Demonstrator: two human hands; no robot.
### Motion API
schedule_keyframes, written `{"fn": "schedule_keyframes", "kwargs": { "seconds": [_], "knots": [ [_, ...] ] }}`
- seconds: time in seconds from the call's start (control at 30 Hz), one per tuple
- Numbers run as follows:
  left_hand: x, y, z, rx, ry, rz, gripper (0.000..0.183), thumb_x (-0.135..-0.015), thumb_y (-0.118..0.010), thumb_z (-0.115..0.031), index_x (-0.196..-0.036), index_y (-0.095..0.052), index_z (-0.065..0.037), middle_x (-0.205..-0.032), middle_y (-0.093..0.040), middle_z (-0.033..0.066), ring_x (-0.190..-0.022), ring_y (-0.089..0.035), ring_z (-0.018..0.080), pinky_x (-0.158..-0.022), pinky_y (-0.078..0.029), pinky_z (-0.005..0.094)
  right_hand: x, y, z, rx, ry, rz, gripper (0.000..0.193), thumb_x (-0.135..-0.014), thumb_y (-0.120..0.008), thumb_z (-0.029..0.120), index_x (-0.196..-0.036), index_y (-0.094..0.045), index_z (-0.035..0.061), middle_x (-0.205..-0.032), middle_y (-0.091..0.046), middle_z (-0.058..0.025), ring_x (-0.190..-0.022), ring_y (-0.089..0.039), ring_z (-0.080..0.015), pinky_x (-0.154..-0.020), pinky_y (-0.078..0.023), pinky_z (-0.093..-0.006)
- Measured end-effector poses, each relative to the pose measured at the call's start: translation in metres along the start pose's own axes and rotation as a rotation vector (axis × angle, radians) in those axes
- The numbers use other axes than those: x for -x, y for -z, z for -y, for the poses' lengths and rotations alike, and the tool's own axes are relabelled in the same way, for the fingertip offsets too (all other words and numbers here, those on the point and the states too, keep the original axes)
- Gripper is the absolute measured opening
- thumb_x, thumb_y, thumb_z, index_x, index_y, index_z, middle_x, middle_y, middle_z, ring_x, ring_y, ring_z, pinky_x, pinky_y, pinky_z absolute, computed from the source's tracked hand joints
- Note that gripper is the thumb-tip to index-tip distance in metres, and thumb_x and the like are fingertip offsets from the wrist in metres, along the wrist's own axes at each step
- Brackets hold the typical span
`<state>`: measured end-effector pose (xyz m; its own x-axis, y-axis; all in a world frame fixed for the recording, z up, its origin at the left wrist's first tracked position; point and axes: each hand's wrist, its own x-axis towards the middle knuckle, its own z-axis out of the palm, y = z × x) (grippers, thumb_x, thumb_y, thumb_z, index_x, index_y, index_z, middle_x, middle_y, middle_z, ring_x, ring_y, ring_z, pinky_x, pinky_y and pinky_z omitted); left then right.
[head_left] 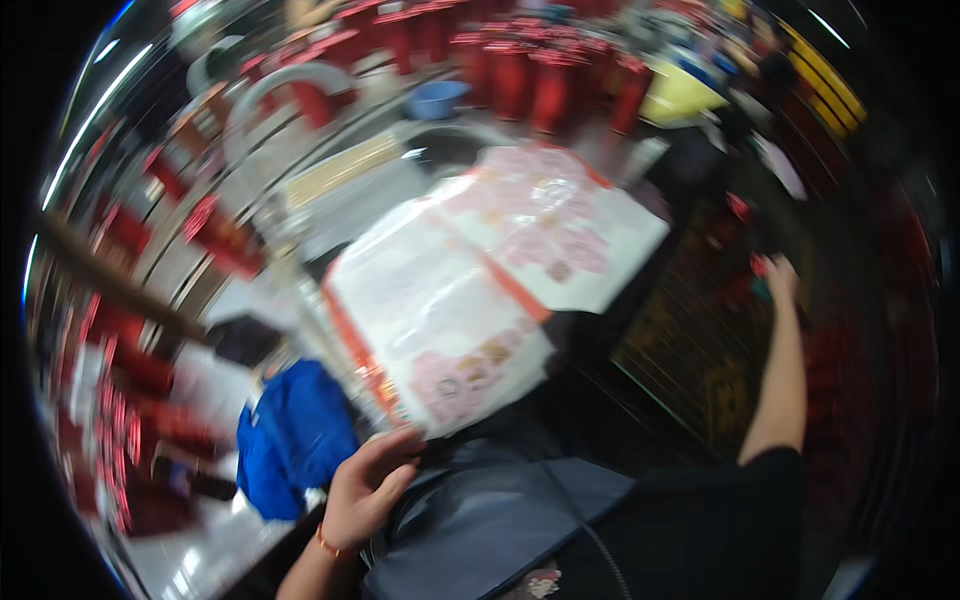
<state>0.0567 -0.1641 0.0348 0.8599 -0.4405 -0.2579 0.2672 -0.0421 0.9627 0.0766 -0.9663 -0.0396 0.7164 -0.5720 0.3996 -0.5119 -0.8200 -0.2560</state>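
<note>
Sheets rest above left hand, fingertips touching edge.

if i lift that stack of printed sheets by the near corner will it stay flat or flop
Probably flop: the stack of printed sheets looks thin and wide, and the left hand touches only its near edge. The glossy glare suggests a slick plastic wrap, so layers may slide. It overhangs its support, so it could sag or slip when tugged.

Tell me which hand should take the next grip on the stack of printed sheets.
Left, probably. The left hand already touches the near corner of the stack of printed sheets. The right hand is stretched far out to the side, away from the stack, near small red things too blurred to identify.
</note>
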Motion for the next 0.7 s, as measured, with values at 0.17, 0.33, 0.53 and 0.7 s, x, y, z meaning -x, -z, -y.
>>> {"fn": "schedule_keyframes", "kwargs": {
  "seconds": [0.17,0.33,0.53,0.7],
  "knots": [
    [0.006,0.009,0.001,0.077,-0.008,0.063,0.045,-0.102,-0.063,-0.009,-0.145,-0.054,-0.001,-0.139,-0.061,0.0103,-0.126,-0.059,0.0167,-0.109,-0.047,0.0331,-0.061,0.046,-0.023,0.511,-0.094,0.449,0.054,-0.087,-0.078,0.037,-0.118,-0.068,-0.0063,-0.121,-0.068,-0.0281,-0.111,-0.067,-0.0434,-0.094,-0.054,-0.0486],
    [0.008,0.015,-0.001,0.134,-0.053,0.014,0.045,-0.102,-0.064,-0.013,-0.145,-0.055,-0.004,-0.134,-0.063,0.0069,-0.120,-0.061,0.0121,-0.103,-0.050,0.0291,-0.058,0.129,0.282,-0.205,0.377,0.314,0.030,-0.096,-0.069,0.024,-0.106,-0.069,-0.0047,-0.091,-0.068,-0.0140,-0.083,-0.063,-0.0200,-0.073,-0.049,-0.0337],
    [0.020,0.031,-0.011,-0.159,-0.242,-0.277,0.029,-0.099,-0.065,-0.007,-0.127,-0.070,-0.003,-0.111,-0.073,0.0093,-0.101,-0.069,0.0149,-0.091,-0.054,0.0285,0.015,0.117,0.582,-0.440,0.876,0.337,0.025,-0.099,-0.065,0.021,-0.100,-0.071,-0.0035,-0.075,-0.064,-0.0068,-0.069,-0.058,-0.0099,-0.063,-0.045,-0.0293],
    [0.051,0.067,0.004,-0.194,-0.330,-0.642,0.020,-0.098,-0.061,-0.001,-0.113,-0.073,0.002,-0.113,-0.074,0.0165,-0.095,-0.071,0.0175,-0.084,-0.056,0.0285,-0.032,0.074,0.664,-0.559,0.934,0.152,0.027,-0.100,-0.065,0.025,-0.103,-0.073,-0.0012,-0.070,-0.062,-0.0032,-0.064,-0.055,-0.0062,-0.059,-0.043,-0.0269]
  ]
}}
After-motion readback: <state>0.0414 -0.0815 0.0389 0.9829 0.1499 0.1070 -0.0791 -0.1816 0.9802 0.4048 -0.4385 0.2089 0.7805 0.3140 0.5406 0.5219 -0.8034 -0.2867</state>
